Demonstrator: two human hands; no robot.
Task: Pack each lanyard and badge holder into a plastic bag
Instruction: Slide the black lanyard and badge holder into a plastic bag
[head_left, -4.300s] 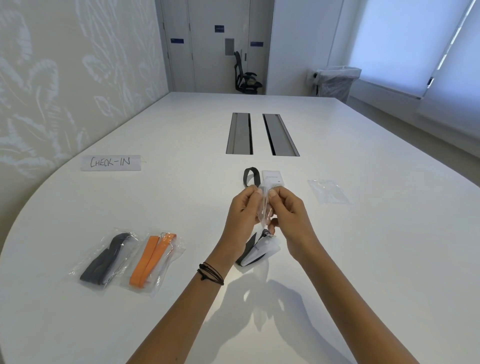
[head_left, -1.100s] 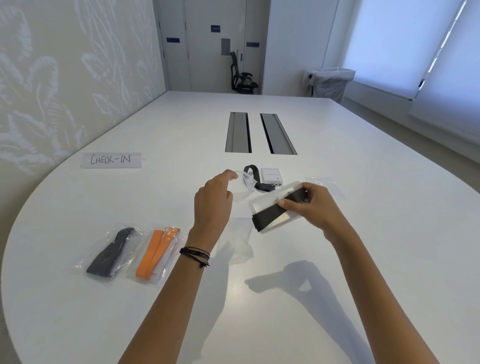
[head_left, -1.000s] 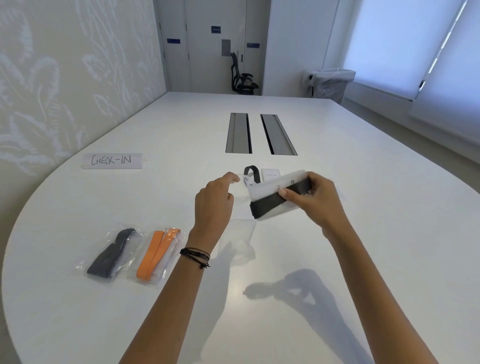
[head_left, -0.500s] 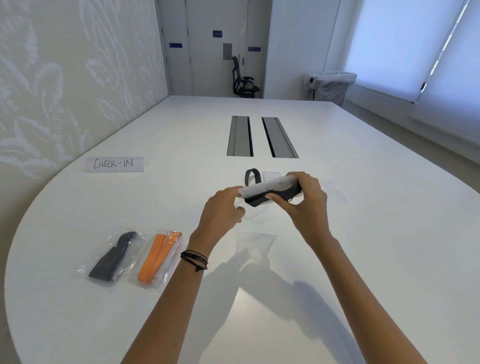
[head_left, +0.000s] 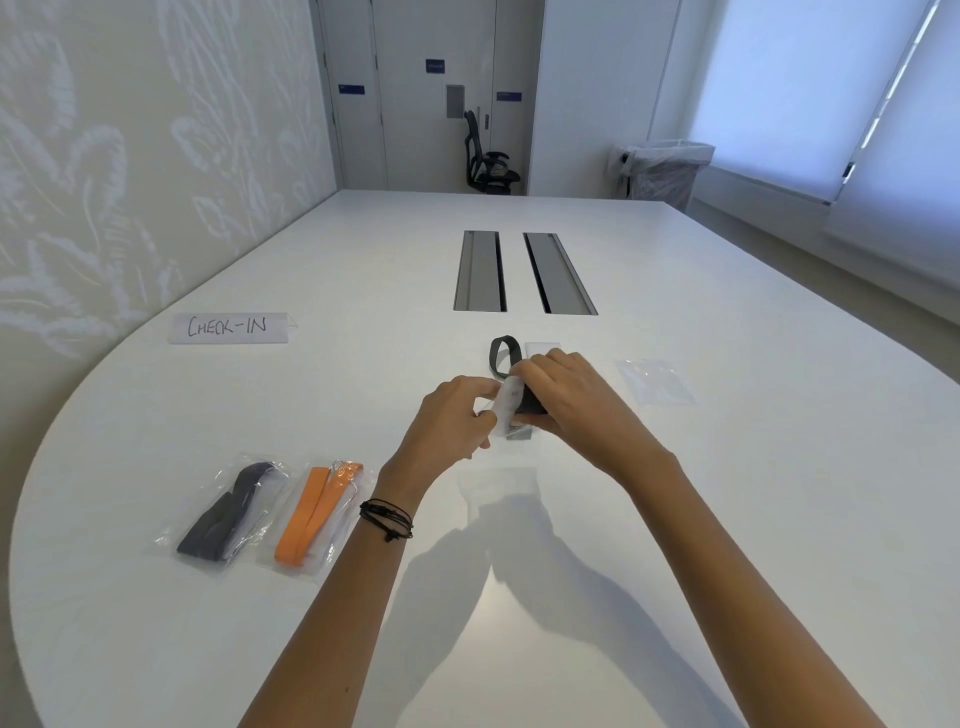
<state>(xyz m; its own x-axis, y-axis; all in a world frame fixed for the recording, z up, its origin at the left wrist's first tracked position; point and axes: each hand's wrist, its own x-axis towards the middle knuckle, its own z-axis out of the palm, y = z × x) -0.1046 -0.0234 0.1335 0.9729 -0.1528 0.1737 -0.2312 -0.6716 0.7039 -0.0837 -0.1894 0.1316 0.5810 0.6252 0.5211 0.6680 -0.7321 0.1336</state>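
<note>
Both hands are together over the middle of the table (head_left: 727, 519). My right hand (head_left: 571, 402) is curled around a folded black lanyard (head_left: 532, 401) and its pale badge holder (head_left: 506, 410), with the fingers over the top and the thumb below. My left hand (head_left: 457, 421) pinches the left end of the badge holder between the thumb and the fingertips. This holder stands almost upright between the two hands. A small grey piece (head_left: 519, 432) hangs under it, and I cannot tell what it is. Whether any clear film is around this bundle, I cannot tell either. On my left wrist are thin black bracelets (head_left: 387, 519).

Just behind my right hand lies a second black lanyard (head_left: 504, 356), curled in a loop. Beside it is a second badge holder (head_left: 543, 347), of which only the far edge shows. To the right, well apart from them, an empty plastic bag (head_left: 657, 382) lies flat on the table.

On the left, closer to me, two packed bags lie side by side: a bag with a dark lanyard (head_left: 228, 514) and a bag with an orange lanyard (head_left: 317, 514). Further back on the left stands a paper sign (head_left: 228, 327) with the words "CHECK-IN". Two long cable slots (head_left: 480, 270) are in the middle of the table. Beyond the table are an office chair (head_left: 488, 161) near the door and a bin (head_left: 667, 171) with a clear liner by the window.
</note>
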